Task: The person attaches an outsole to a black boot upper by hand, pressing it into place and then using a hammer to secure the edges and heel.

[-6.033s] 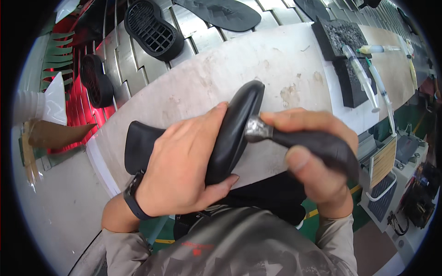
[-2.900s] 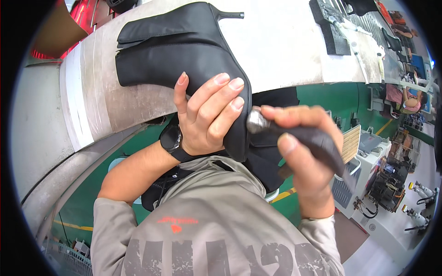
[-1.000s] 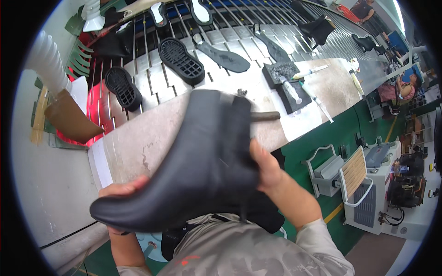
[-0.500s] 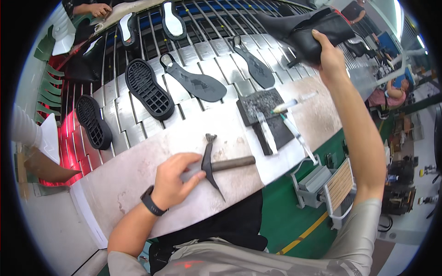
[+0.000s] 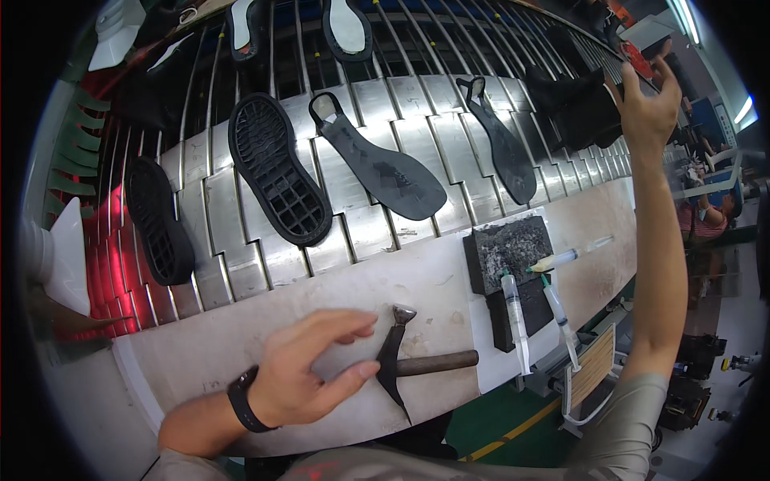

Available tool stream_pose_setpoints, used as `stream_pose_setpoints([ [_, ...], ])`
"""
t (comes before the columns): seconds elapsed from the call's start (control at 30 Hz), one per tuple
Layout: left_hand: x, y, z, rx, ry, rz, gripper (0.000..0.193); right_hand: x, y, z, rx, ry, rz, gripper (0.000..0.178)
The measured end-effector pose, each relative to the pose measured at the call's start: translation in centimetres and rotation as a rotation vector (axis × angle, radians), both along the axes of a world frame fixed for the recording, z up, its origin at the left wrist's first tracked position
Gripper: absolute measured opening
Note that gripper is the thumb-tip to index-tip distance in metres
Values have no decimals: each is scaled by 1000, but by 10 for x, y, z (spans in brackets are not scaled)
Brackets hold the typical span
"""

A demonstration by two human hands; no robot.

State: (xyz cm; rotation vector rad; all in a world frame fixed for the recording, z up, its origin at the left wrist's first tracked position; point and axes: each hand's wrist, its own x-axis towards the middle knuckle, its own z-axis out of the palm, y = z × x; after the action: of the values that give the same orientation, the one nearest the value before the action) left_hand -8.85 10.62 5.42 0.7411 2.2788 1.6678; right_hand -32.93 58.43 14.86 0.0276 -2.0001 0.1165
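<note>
Black rubber soles lie on the slatted metal conveyor [image 5: 385, 112] behind our bench [image 5: 200, 353]. At far left there's a small treaded sole [image 5: 159, 220], then a bigger lugged sole [image 5: 278, 178], then a flat insole w/ a strap loop [image 5: 381, 167], and a narrower one [image 5: 504, 148] further right.

Our left hand [image 5: 309, 373] hovers over the bench's front edge, left of centre. Its fingers are spread and half curled, and it holds nothing. The thumb tip sits just beside the hammer [image 5: 409, 365], but we can't tell if it touches. A black watch [image 5: 241, 398] is on that wrist.

The hammer lies flat near the bench's front edge, approx. mid-bench, w/ its dark head toward our left hand and its brown handle pointing right.

Right of it is a white sheet w/ a dark gritty block [image 5: 507, 248] on it. Two syringes [image 5: 513, 317] lie across the block's front edge, and a third [image 5: 569, 256] points off toward the bench's right end.

Our right hand [image 5: 646, 112] is stretched out over the conveyor's far right end, fingers open and grasping nothing. It is at a black boot [image 5: 573, 104] standing there, touching or nearly so.
</note>
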Motion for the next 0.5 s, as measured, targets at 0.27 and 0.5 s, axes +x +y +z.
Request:
stream_pose_setpoints([
  [0.27,-333,106,-5,-477,241,585,102,-89,-74,-83,77,-1089,72,68],
  [0.5,-443,147,-56,-619,-63,1049,133,-97,-80,-147,28,-1222,-43,49],
])
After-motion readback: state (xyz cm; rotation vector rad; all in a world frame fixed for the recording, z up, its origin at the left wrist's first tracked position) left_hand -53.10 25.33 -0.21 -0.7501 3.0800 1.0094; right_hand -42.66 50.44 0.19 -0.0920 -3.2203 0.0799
